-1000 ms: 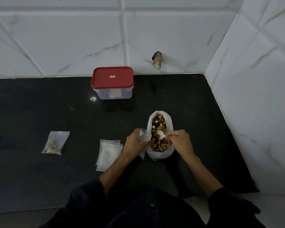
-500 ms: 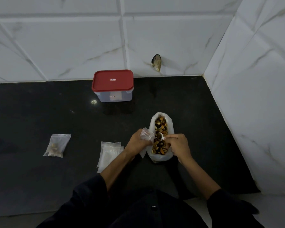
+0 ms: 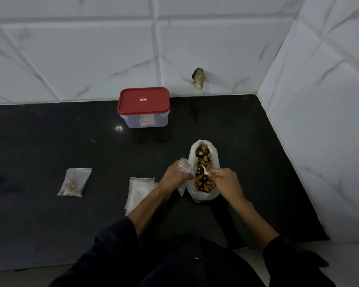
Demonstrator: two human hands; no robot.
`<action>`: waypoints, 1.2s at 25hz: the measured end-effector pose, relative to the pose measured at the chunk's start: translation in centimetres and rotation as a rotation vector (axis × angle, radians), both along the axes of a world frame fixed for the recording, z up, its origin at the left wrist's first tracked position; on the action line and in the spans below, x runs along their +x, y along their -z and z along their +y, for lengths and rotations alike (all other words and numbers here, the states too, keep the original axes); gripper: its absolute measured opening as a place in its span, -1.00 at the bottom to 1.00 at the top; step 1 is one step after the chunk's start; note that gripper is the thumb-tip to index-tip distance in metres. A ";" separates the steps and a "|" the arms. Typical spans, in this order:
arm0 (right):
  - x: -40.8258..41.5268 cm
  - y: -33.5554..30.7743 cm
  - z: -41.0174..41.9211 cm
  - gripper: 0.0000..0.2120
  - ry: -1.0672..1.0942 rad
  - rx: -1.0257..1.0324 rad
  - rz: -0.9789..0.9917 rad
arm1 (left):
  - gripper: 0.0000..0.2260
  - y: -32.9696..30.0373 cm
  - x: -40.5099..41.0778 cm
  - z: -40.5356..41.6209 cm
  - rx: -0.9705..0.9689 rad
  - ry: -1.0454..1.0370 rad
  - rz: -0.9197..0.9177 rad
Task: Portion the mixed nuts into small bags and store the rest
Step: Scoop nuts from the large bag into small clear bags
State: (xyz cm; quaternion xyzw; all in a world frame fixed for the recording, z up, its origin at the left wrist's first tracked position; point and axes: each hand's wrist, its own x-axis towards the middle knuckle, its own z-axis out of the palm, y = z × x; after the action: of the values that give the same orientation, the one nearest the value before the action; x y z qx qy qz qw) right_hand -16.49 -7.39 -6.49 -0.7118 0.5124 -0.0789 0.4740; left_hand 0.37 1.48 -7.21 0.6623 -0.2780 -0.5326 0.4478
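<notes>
A large white bag of mixed nuts (image 3: 203, 194) lies open on the black counter. My right hand (image 3: 227, 183) pinches a small white scoop (image 3: 202, 169) holding a few nuts, just above the nuts. My left hand (image 3: 173, 178) grips a small clear bag (image 3: 183, 165) with its mouth held open, right beside the scoop's left side. A small bag with nuts in it (image 3: 74, 182) lies flat at the left. A stack of small clear bags with nothing in them (image 3: 138, 190) lies next to my left wrist.
A clear storage box with a red lid (image 3: 143, 107) stands shut at the back against the tiled wall. A marble wall runs along the right side. A chipped hole (image 3: 198, 77) marks the back wall. The black counter (image 3: 39, 141) stretches to the left.
The scoop has risen out of the nuts and moved left toward the open mouth of the small bag. My left hand keeps that bag beside the big one.
</notes>
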 end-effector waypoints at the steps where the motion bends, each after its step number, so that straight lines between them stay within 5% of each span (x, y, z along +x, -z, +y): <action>1: 0.5 0.1 0.2 -0.82 -0.039 -0.099 0.038 | -0.56 -0.1 0.0 -0.1 0.006 0.005 -0.015; 2: 0.8 0.2 0.3 -0.81 0.002 -0.069 0.008 | -0.55 -0.2 0.0 -0.1 0.007 0.011 -0.018; 6: -0.4 0.4 -1.1 -0.81 0.363 0.649 -0.391 | -0.58 -0.2 0.6 0.4 0.001 0.041 0.021; 10: -1.0 0.3 -1.9 -0.86 0.390 0.880 -0.494 | -0.59 -0.2 0.7 0.5 0.004 0.029 0.012; 23: -1.3 -2.9 -1.2 -0.86 0.304 0.681 -0.464 | -0.51 -0.8 1.5 0.8 -0.058 0.092 -0.616; 27: -0.6 -5.4 -0.6 -0.86 0.247 0.617 -0.491 | -0.50 -0.9 1.0 0.4 -0.063 0.126 -0.647; 30: 0.4 -6.7 0.4 -0.82 0.158 0.367 -0.387 | -0.55 -1.4 0.6 0.1 -0.113 0.094 -0.610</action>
State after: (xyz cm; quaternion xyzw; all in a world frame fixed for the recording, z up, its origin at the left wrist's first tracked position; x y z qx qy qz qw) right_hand -16.06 -6.99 0.17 -0.5435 0.4720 -0.1559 0.6764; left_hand 0.99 1.59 -5.79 0.7519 -0.4589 -0.3131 0.3550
